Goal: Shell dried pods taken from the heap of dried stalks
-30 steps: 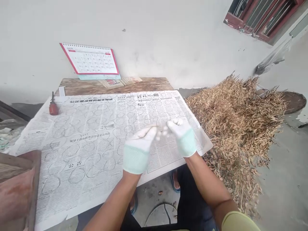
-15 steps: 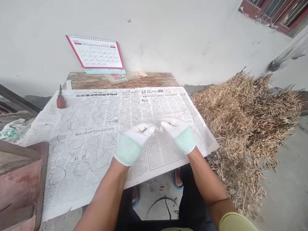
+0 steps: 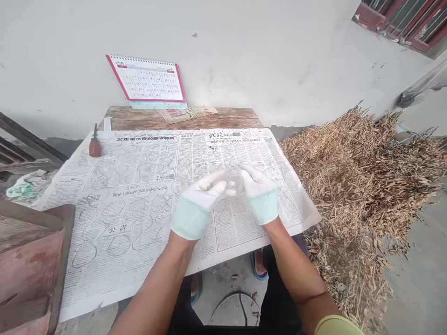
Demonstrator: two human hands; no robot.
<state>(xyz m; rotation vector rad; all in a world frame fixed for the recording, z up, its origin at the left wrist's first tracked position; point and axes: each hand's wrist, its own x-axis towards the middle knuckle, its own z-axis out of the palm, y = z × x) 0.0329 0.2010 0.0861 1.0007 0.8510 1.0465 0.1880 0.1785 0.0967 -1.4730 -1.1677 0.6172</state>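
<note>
Both my hands wear white gloves with pale green cuffs and hover over the newspaper sheet [image 3: 153,260] spread on the table. My left hand [image 3: 208,190] is closed, thumb against the index finger. To the right, my right hand [image 3: 257,184] is also closed in a pinch, a small gap from the left. What lies between the fingertips is blurred and too thin to make out. Many thin grey loops [image 3: 119,244], some shaped like a figure eight, cover the newspaper; whether they are wire or drawn lines I cannot tell.
A red-handled screwdriver [image 3: 94,148] rests at the newspaper's far left corner. Against the wall leans a desk calendar [image 3: 153,81] on the bare wooden table edge [image 3: 237,119]. A wooden chair [image 3: 63,260] stands close on the left. Dry plant stalks [image 3: 349,172] are heaped at the right.
My hands have drawn slightly apart, opening a gap between the fingertips. The whole view has shifted a little, so the table and calendar appear further right.
</note>
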